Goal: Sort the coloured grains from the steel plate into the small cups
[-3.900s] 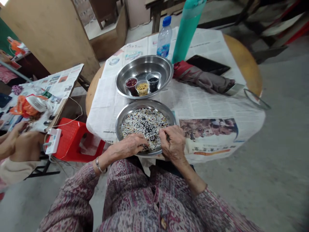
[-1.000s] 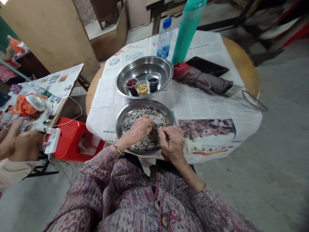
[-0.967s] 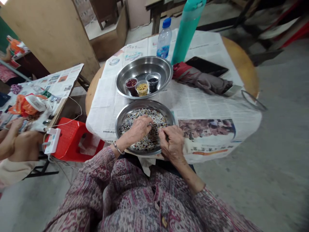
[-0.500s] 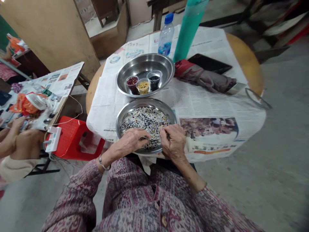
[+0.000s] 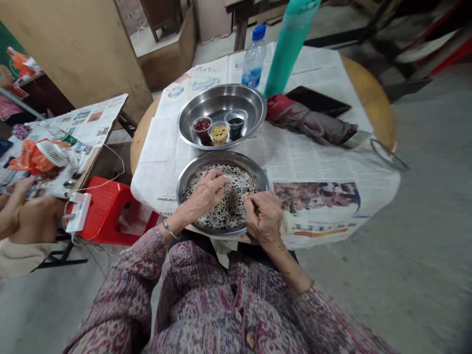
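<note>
A steel basin [image 5: 180, 189] near the table's front edge holds a spread of mixed grains [image 5: 230, 209], mostly white and black with yellow and dark red specks. Over its left half is my left hand [image 5: 207, 192], palm down, fingers reaching out and slightly bent, with nothing visible in them. My right hand [image 5: 264, 216] is curled into a fist at the basin's right rim; a dark bit shows inside the curl, too small to name. Behind, a second steel basin [image 5: 228, 93] holds three clear cups: red beans [image 5: 202, 126], yellow beans [image 5: 219, 132] and black beans [image 5: 236, 124].
Newspaper [image 5: 155, 167] covers the round table. A water bottle [image 5: 253, 59], a green bottle [image 5: 289, 49], a folded umbrella [image 5: 309, 120] and a dark tablet-like object [image 5: 319, 101] stand or lie behind. Left are a red stool [image 5: 103, 211], a power strip [image 5: 78, 212] and another person's arm [image 5: 14, 211].
My left hand has moved up and forward over the grains, its fingers stretching out more. A darker patch of grains shows beside it. My right hand stays closed at the rim.
</note>
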The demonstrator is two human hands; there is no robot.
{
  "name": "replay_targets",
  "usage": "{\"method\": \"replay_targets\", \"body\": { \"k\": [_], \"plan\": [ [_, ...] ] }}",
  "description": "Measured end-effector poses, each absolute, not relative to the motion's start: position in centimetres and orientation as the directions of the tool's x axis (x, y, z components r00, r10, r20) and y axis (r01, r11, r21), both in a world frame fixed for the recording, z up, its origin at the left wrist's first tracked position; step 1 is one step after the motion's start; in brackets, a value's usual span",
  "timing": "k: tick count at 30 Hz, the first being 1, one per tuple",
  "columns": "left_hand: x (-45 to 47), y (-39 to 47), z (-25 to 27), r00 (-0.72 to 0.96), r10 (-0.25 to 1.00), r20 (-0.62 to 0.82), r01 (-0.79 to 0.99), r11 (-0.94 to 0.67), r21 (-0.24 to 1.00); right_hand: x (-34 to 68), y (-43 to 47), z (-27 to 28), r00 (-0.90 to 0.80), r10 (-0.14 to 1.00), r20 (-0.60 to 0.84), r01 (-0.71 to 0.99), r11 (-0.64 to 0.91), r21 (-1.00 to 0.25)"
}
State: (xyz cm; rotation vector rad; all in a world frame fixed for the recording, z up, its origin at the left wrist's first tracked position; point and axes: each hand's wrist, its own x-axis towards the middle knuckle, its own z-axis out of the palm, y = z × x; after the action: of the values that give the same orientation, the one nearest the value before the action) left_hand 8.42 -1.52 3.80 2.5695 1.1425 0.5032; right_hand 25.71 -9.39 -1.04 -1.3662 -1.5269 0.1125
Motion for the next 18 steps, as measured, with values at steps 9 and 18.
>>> {"method": "replay_targets", "body": {
  "k": [9,18],
  "plan": [
    [11.2,0.1,3.5,0.587,0.805,0.088,0.745,-0.58,0.328,25.8,-9.4,-0.9,0.192,0.775,0.601,0.669,0.345,-0.659],
    [8.2,-3.4,5.5,0.658,0.714,0.241,0.606,-0.691,0.394,25.9,-9.5,-1.2,0.181,0.783,0.595,0.669,0.346,-0.658]
  ]
}}
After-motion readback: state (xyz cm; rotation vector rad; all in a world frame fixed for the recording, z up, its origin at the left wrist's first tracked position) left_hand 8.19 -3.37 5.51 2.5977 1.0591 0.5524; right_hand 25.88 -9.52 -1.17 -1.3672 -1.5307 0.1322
